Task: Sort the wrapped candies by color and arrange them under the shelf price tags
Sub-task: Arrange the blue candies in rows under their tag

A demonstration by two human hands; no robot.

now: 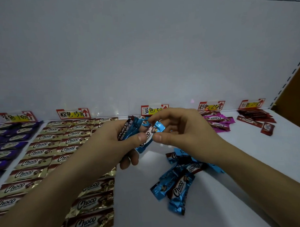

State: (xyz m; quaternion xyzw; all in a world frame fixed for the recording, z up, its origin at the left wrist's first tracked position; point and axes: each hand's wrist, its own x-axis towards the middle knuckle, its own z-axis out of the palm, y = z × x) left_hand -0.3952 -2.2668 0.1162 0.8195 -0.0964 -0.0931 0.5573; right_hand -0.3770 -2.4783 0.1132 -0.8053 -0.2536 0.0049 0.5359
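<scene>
My left hand point(112, 140) grips a bunch of blue Choco candies point(129, 129) above the white shelf point(249, 152). My right hand point(178, 127) pinches one blue candy point(150, 132) from that bunch between thumb and forefinger. A loose heap of blue candies point(175, 183) lies on the shelf under my right wrist. The blue price tag point(153, 110) stands on the back wall just behind my hands. Gold candies point(45, 151) lie in neat rows under their tag point(72, 113); purple ones point(9, 138) fill the far left.
Pink candies point(217, 122) lie loosely under a tag point(211, 105) at the right. Dark red candies point(254, 117) sit under the far-right tag point(251, 103), one stray piece point(267, 128) in front. A slotted shelf upright point(289, 78) bounds the right side.
</scene>
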